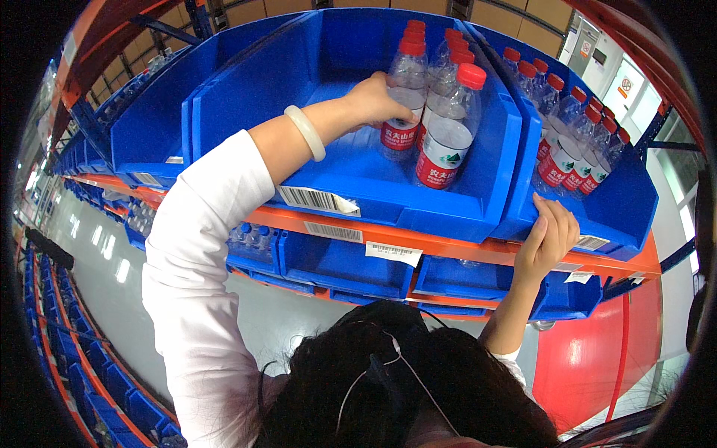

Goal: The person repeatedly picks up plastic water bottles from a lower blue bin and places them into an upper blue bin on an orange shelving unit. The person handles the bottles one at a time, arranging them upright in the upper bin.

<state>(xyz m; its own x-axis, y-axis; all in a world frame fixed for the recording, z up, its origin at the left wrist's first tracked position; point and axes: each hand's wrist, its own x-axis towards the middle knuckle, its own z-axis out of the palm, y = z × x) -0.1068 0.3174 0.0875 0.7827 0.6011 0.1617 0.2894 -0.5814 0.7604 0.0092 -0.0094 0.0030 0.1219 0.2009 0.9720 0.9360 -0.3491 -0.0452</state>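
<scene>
My left hand (pixel 382 103) reaches into a large blue plastic bin (pixel 347 193) and grips a clear plastic water bottle (pixel 404 95) with a red cap and a red and white label. Another red-capped bottle (pixel 445 140) stands nearer the bin's front, with several more bottles behind, along the bin's right side. A pale bangle circles my left wrist. My right hand (pixel 548 229) rests with its fingers on the front lip of the neighbouring blue bin (pixel 622 224), holding no bottle. Several red-capped bottles (pixel 566 151) stand close together in that bin.
An orange shelf beam (pixel 392 238) with barcode labels runs under the bins. Lower blue bins (pixel 341 260) sit beneath it, one holding blue-capped bottles (pixel 255 235). Another blue bin (pixel 151 140) stands to the left. An upright rack post (pixel 84 123) rises at the upper left. More racks line the floor's far left.
</scene>
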